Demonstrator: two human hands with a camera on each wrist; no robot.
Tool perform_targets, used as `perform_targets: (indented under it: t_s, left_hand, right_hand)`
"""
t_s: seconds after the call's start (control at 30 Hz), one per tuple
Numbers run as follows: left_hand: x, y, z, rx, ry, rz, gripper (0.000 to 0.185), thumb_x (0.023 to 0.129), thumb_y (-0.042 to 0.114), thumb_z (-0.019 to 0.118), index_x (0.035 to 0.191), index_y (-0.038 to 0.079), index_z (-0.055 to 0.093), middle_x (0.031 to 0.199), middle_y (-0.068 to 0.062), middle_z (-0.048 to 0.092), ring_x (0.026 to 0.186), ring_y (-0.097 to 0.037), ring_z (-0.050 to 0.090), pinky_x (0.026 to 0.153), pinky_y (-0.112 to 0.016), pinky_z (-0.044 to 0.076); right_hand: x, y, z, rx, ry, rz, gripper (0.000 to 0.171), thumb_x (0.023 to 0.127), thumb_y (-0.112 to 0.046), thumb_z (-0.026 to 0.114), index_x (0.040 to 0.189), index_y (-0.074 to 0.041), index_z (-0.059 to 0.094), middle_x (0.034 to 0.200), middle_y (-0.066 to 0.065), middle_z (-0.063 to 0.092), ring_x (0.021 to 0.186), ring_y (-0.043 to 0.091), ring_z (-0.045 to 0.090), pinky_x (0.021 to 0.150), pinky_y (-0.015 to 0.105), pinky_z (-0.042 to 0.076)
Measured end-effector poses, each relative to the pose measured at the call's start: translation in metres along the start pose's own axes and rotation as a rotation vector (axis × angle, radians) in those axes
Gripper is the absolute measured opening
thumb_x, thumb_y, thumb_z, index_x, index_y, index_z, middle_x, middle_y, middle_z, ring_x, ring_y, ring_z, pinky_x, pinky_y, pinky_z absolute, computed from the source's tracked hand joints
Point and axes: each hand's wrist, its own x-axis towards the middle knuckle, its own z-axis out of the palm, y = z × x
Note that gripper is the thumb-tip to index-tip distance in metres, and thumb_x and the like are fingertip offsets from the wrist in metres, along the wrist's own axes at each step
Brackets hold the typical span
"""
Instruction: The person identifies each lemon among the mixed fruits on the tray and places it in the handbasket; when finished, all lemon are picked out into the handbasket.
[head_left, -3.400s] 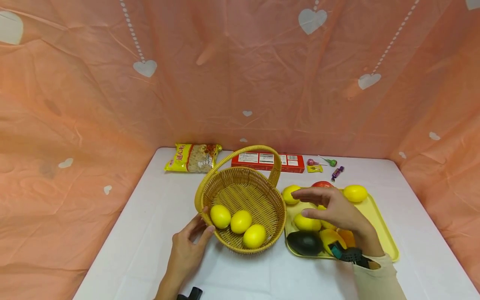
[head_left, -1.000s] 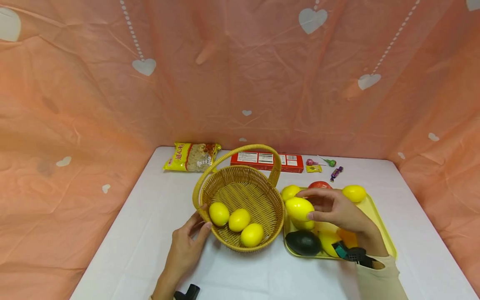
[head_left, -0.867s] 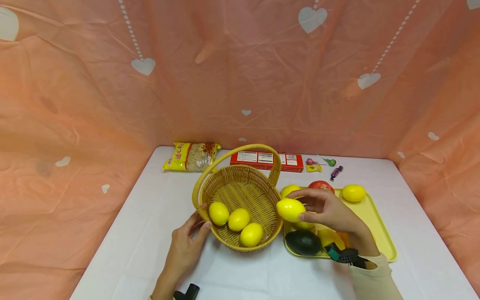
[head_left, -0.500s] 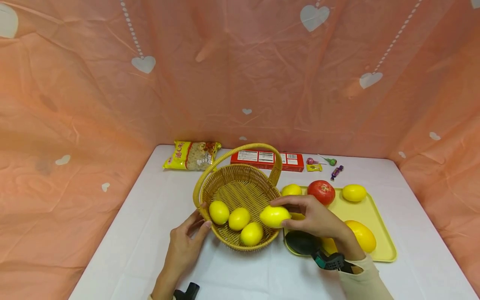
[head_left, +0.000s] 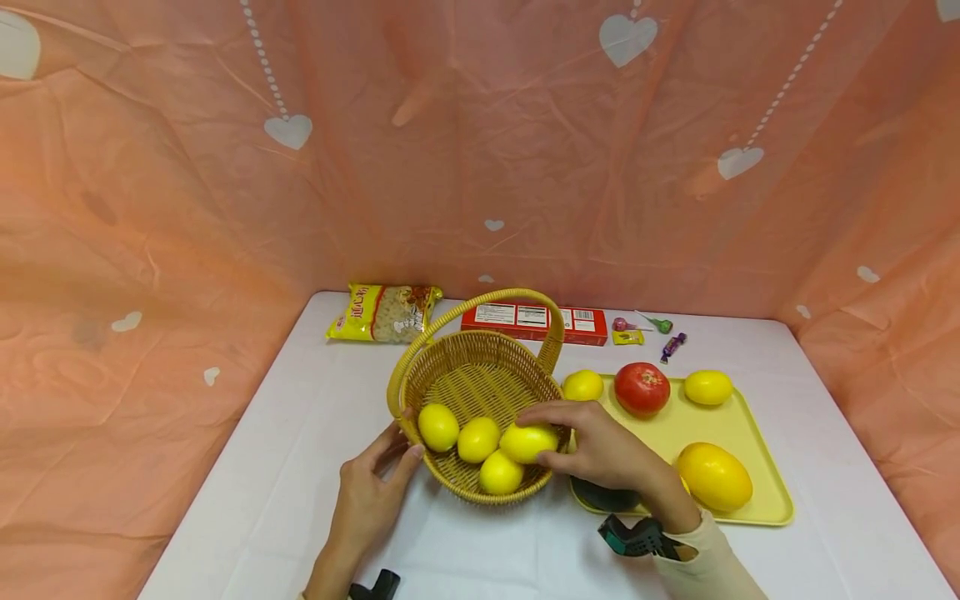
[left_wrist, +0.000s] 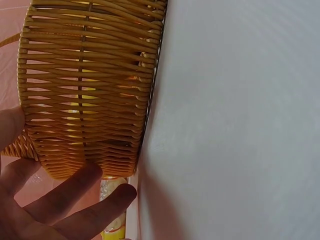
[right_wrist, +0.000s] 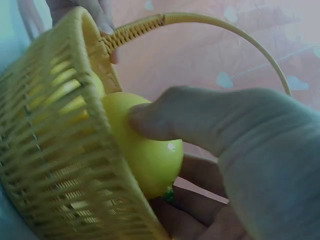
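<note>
A wicker basket [head_left: 480, 387] with an arched handle stands mid-table, several lemons [head_left: 438, 427] gathered in its near half. My left hand [head_left: 371, 492] grips the basket's left rim; in the left wrist view its thumb lies at the rim and its fingers [left_wrist: 70, 195] along the woven outer wall. Between thumb and fingers my right hand [head_left: 607, 446] holds a lemon [head_left: 529, 443] inside the basket's right side, low among the other lemons. The right wrist view shows that lemon [right_wrist: 150, 160] just inside the rim, the thumb [right_wrist: 155, 120] on it.
Right of the basket lies a yellow tray [head_left: 765, 492] with a red pomegranate-like fruit [head_left: 642, 389], lemons [head_left: 708, 387], a mango-like fruit [head_left: 716, 477] and a dark green fruit [head_left: 600, 496], partly hidden. Behind are a snack bag [head_left: 386, 313], a red box [head_left: 534, 323] and candies [head_left: 673, 347].
The right hand has taken a lemon from the tray and carried it left over the rim, down into the basket. The left hand has kept its grip on the basket.
</note>
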Motion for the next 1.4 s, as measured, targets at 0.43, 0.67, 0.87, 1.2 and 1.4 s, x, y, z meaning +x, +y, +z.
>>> perform_targets:
  t_s: [0.43, 0.67, 0.87, 1.2, 1.4]
  left_hand:
    - [-0.003, -0.003, 0.002, 0.004, 0.030, -0.016, 0.056, 0.102, 0.027, 0.081, 0.153, 0.013, 0.065, 0.127, -0.009, 0.081, 0.120, -0.026, 0.079, 0.117, -0.029, 0.050]
    - [-0.002, -0.002, 0.002, -0.002, 0.020, -0.002, 0.054, 0.101, 0.026, 0.082, 0.152, 0.016, 0.067, 0.129, -0.009, 0.080, 0.122, -0.026, 0.078, 0.117, -0.035, 0.053]
    - [0.000, -0.004, 0.003, -0.017, 0.012, -0.017, 0.055, 0.100, 0.028, 0.084, 0.151, 0.019, 0.067, 0.134, -0.005, 0.078, 0.124, -0.023, 0.076, 0.108, -0.004, 0.040]
    - [-0.002, -0.001, 0.003, -0.007, 0.025, -0.020, 0.054, 0.101, 0.027, 0.082, 0.152, 0.018, 0.066, 0.134, -0.007, 0.079, 0.125, -0.026, 0.076, 0.114, -0.018, 0.046]
    - [-0.003, -0.002, 0.003, -0.014, 0.018, -0.026, 0.054, 0.101, 0.027, 0.082, 0.152, 0.016, 0.066, 0.133, -0.009, 0.079, 0.125, -0.026, 0.076, 0.114, -0.022, 0.048]
  right_hand:
    - [0.013, -0.014, 0.027, -0.013, -0.032, 0.013, 0.045, 0.097, -0.023, 0.087, 0.139, -0.017, 0.075, 0.141, -0.002, 0.076, 0.133, 0.021, 0.070, 0.116, 0.047, 0.057]
    - [0.011, -0.017, 0.018, 0.021, -0.014, 0.031, 0.048, 0.095, -0.025, 0.088, 0.140, -0.014, 0.075, 0.139, -0.002, 0.077, 0.130, 0.020, 0.072, 0.114, 0.043, 0.059]
    - [0.000, -0.004, -0.005, 0.104, 0.063, 0.076, 0.046, 0.095, -0.025, 0.089, 0.139, -0.021, 0.076, 0.137, -0.003, 0.078, 0.128, 0.025, 0.073, 0.112, 0.044, 0.060]
    - [-0.037, 0.021, -0.065, 0.233, 0.256, 0.137, 0.042, 0.098, -0.004, 0.082, 0.139, -0.005, 0.074, 0.136, -0.001, 0.077, 0.128, 0.012, 0.073, 0.108, 0.017, 0.055]
    - [-0.074, 0.035, -0.101, 0.163, 0.406, 0.190, 0.042, 0.097, 0.005, 0.078, 0.139, 0.002, 0.072, 0.132, -0.014, 0.077, 0.119, -0.005, 0.071, 0.098, 0.013, 0.059]
